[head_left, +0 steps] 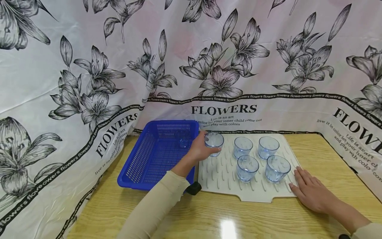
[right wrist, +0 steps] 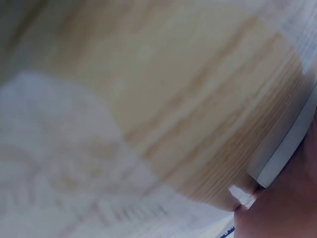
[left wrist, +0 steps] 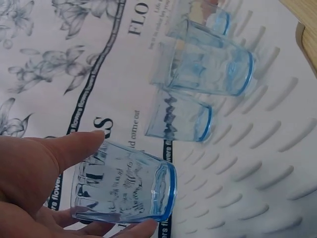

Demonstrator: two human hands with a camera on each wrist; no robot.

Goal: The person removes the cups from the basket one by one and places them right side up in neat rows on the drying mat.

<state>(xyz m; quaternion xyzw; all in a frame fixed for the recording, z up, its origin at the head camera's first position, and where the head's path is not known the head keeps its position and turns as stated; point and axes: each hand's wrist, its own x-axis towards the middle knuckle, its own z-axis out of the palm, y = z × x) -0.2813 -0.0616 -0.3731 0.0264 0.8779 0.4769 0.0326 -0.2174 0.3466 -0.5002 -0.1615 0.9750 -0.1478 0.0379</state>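
Note:
My left hand (head_left: 199, 148) grips a clear bluish drinking glass (head_left: 214, 141) by its sides, above the far left corner of a white ridged drying mat (head_left: 219, 181). In the left wrist view the thumb lies along one side of this glass (left wrist: 126, 186) and fingers curl round the other. Several similar glasses (head_left: 247, 169) stand in two rows on the mat's right half. At the mat's right edge rests my right hand (head_left: 314, 192), fingers extended and fingertips at the border. The right wrist view shows part of that hand (right wrist: 285, 215) beside the mat's edge (right wrist: 290, 141).
A blue plastic basket (head_left: 126, 182) with slotted walls stands directly left of the mat, and a small glass-like object (head_left: 183, 143) lies inside it. Flower-printed curtain (head_left: 167, 109) hangs behind and along the left of the wooden table (head_left: 209, 215).

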